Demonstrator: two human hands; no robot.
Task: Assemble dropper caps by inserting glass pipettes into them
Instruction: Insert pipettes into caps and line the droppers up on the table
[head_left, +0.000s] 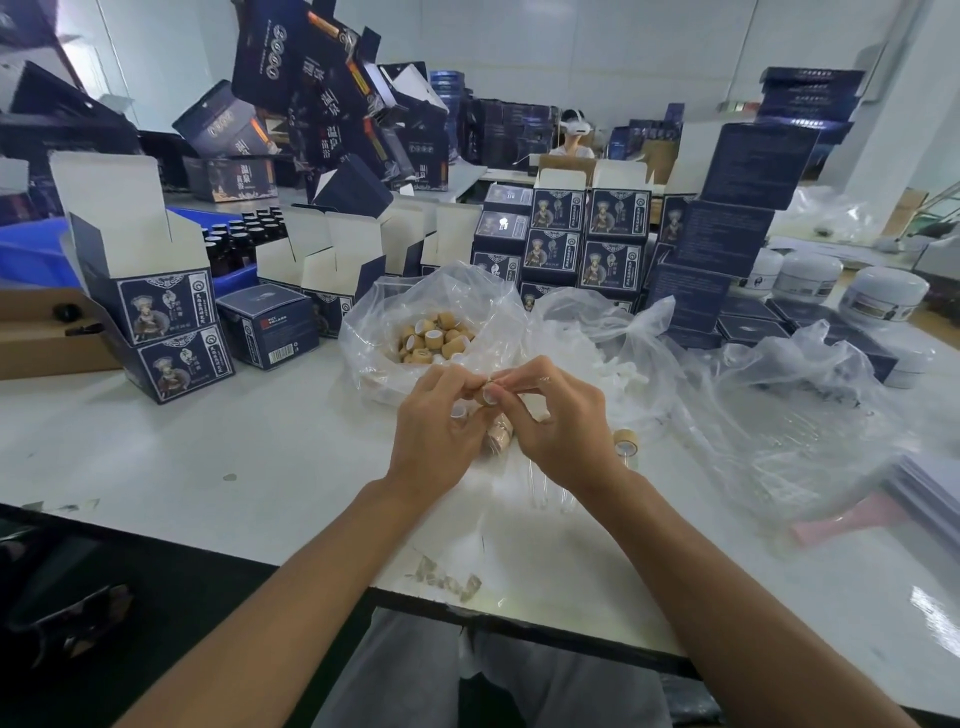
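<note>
Bamboo-coloured dropper caps (434, 338) fill an open clear plastic bag (384, 317) on the white table (208, 457), just beyond both hands, probably so the supply stays within easy reach. The left hand (441, 431) curls its fingers around one cap (485, 396), white inside turned toward the camera, and seems to keep a second cap (457, 413) tucked lower in the palm. The right hand (556, 415) meets it with thumb and forefinger pinched at the cap's rim; whether they hold a glass pipette is too small to tell. Pipettes (550, 491) lie on the table under the right wrist. One cap (626, 441) lies on the table just right of that hand, perhaps already assembled. Dark blue product boxes (171, 332) crowd the table behind.
</note>
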